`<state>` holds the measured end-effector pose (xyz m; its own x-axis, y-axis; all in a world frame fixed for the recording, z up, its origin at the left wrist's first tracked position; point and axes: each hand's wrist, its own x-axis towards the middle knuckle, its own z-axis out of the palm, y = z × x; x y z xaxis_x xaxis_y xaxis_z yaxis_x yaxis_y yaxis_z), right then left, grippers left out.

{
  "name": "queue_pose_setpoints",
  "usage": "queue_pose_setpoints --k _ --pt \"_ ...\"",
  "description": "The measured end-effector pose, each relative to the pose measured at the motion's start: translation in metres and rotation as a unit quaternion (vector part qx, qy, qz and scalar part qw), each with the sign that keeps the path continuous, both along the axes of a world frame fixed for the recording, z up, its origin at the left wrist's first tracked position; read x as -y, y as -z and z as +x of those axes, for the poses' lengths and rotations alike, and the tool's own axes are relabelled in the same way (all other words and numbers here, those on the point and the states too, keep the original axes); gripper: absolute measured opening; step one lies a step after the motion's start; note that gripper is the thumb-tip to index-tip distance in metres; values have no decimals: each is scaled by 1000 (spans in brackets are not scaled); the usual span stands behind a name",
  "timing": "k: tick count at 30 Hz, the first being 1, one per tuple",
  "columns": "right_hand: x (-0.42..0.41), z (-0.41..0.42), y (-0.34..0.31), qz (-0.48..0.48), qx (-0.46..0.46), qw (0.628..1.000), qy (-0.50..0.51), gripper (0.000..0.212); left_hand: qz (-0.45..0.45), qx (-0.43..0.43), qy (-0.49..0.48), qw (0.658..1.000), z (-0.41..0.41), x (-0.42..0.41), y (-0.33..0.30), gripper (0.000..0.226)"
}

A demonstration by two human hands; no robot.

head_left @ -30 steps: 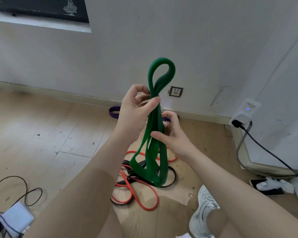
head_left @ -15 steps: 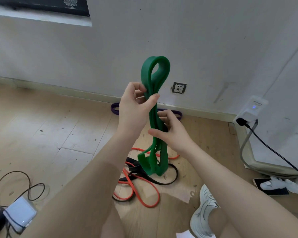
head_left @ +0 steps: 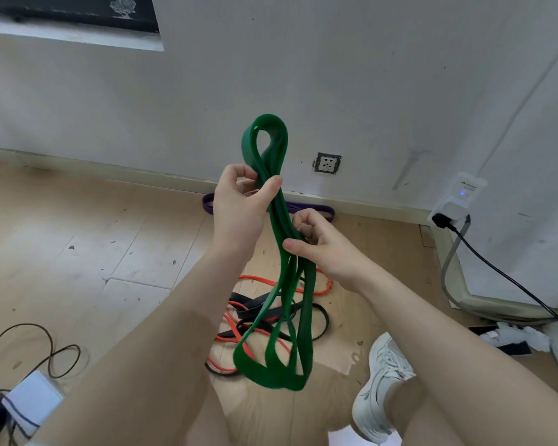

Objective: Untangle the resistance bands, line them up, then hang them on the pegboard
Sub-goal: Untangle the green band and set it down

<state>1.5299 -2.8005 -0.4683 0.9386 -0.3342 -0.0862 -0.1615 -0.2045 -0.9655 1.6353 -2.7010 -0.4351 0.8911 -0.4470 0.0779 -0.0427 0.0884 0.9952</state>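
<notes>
we hold the green band up, left hand grip clamped near its top, right hand pinching lower; red band and black band lie on the floor.

White shoe, wall socket, floor cables.

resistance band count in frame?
4, by colour. Green rubber band gripped by both hands; orange band and black band tangled on the floor; purple band by the baseboard. Overlaps may hide more.
</notes>
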Motion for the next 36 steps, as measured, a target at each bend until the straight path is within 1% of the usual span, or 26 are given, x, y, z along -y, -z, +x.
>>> queue_pose_setpoints --k 5,7,9,10,12,14,16,18,20,21,22,23,24,26,27,29,31,34,36 --pt "-6 -2 3 -2 5 1000 -12 13 20 36 13 999 -5 -3 0 20" --pt "-8 0 4 35 20 999 15 11 4 -1 12 1000 -5 -3 -3 19" --pt "-5 3 3 73 28 994 74 14 -8 -85 36 996 -2 -4 -3 25" --pt "-1 5 2 90 27 990 102 17 8 -118 56 991 0 -5 -1 32" --pt "7 7 0 139 31 980 137 16 83 -128 106 983 -2 -6 6 38" --pt "13 8 -2 185 41 969 161 11 134 -111 173 969 -14 -7 15 31" --pt "15 9 -2 213 47 959 179 10 157 -72 202 964 -26 -6 22 19" --pt "14 9 0 199 35 961 188 19 147 -54 192 969 -34 -5 24 16" --pt "12 9 1 139 17 971 195 28 123 -55 178 975 -38 -4 25 20" --pt "12 9 1 114 13 975 192 27 109 -51 169 978 -40 -4 24 21" --pt "11 10 0 99 14 978 185 21 98 -47 158 981 -43 -4 23 22" --pt "10 10 -2 95 13 980 177 13 90 -43 143 985 -44 -4 23 22" --pt "9 9 -3 94 12 981 171 12 92 -36 123 987 -45 -3 22 20" --pt "8 7 -5 92 -9 984 150 27 115 -44 83 989 -45 -1 26 14" --pt "8 5 -7 98 -21 986 132 33 130 -61 71 987 -44 -1 27 14" --pt "10 0 -8 123 -32 987 98 41 153 -87 66 982 -42 -1 28 17" --pt "10 -4 -9 138 -20 987 84 46 157 -74 69 982 -41 -3 28 23" --pt "1 -3 -5 84 -8 989 122 50 166 -33 79 982 -44 -5 25 31" --pt "-11 0 -1 84 -5 978 193 51 174 -15 86 981 -48 -4 26 31"
